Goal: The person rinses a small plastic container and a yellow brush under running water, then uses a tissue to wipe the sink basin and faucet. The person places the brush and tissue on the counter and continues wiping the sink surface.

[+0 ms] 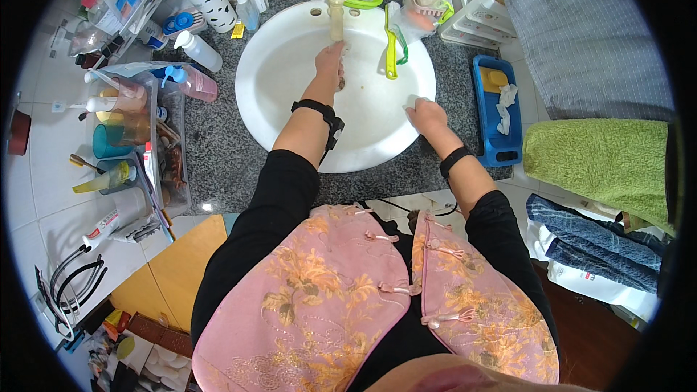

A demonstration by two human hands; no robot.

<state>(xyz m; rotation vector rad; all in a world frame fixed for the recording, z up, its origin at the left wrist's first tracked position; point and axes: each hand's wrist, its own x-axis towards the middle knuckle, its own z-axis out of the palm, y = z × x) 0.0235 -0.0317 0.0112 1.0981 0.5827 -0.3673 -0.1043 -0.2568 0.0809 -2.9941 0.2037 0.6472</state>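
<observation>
My left hand (329,64) reaches into the white oval washbasin (261,120), just below the pale faucet spout (336,19). Its fingers point down and are partly hidden, so whether they hold anything cannot be told. At the basin's right rim is my right hand (428,116), fingers curled. The near edge of the rim lies by its fingertips, and its palm side is out of sight. A lime-green long-handled tool (391,46) leans on the basin's right inner slope, its dark green strap (403,50) beside it. Black bands circle both wrists.
On the speckled stone counter (212,147), pump bottles (209,2) and a transparent organizer (177,136) with cups and tubes stand left. To the right are a blue tray (493,144) with yellow soap (494,79), white drawers (474,16) and a hanging green towel (593,166).
</observation>
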